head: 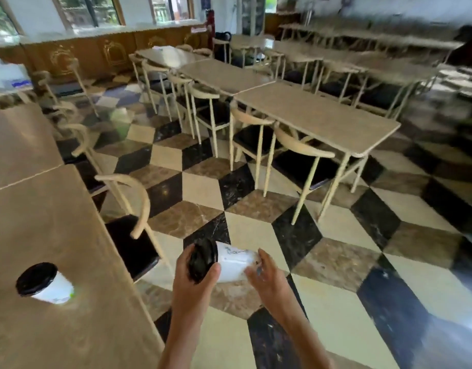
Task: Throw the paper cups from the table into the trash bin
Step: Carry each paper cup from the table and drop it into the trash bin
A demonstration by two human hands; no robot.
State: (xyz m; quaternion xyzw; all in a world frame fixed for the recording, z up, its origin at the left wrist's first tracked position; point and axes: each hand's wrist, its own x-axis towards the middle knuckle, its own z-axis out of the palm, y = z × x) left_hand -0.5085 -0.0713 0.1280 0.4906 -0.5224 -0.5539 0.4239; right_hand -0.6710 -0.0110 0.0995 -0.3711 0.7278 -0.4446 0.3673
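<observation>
A white paper cup (233,265) with a black lid lies sideways between both hands, over the floor. My left hand (196,284) grips its lid end, and my right hand (264,275) holds its base end. A second white paper cup (47,284) with a black lid stands upright on the beige table (56,222) at the lower left. No trash bin is in view.
A cream chair (131,219) with a black seat is tucked beside the near table. A row of beige tables (314,118) with chairs crosses the middle of the room. Checkered floor (336,262) lies open ahead and to the right.
</observation>
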